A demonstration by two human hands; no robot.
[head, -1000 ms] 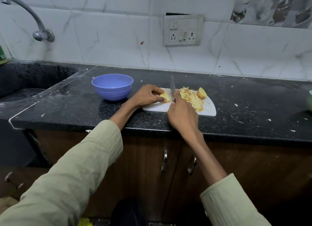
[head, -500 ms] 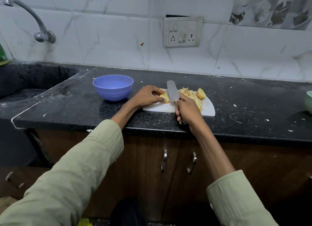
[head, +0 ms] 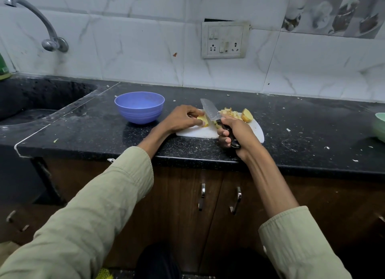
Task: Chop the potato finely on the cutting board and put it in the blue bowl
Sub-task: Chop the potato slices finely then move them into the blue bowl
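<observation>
A white cutting board (head: 195, 132) lies on the black counter. My left hand (head: 182, 118) pins a yellow potato piece (head: 203, 120) on the board's left end. My right hand (head: 234, 133) grips the black handle of a knife (head: 209, 110); its blade is tilted flat side up, the tip pointing away and left, just right of the held piece. A heap of chopped potato (head: 229, 113) and a larger potato chunk (head: 247, 115) sit at the board's far right. The blue bowl (head: 139, 107) stands to the left of the board, with nothing visible in it.
A sink (head: 31, 104) with a tap (head: 41, 24) lies at the far left. A pale green bowl (head: 380, 125) shows at the right edge. White scraps dot the black counter (head: 312, 124). Cabinet doors with metal handles (head: 236, 199) are below the counter edge.
The knife has gone from upright, edge down at the potato, to tilted with its flat side showing. My right hand has drawn back toward the counter's front edge. The left hand has stayed put.
</observation>
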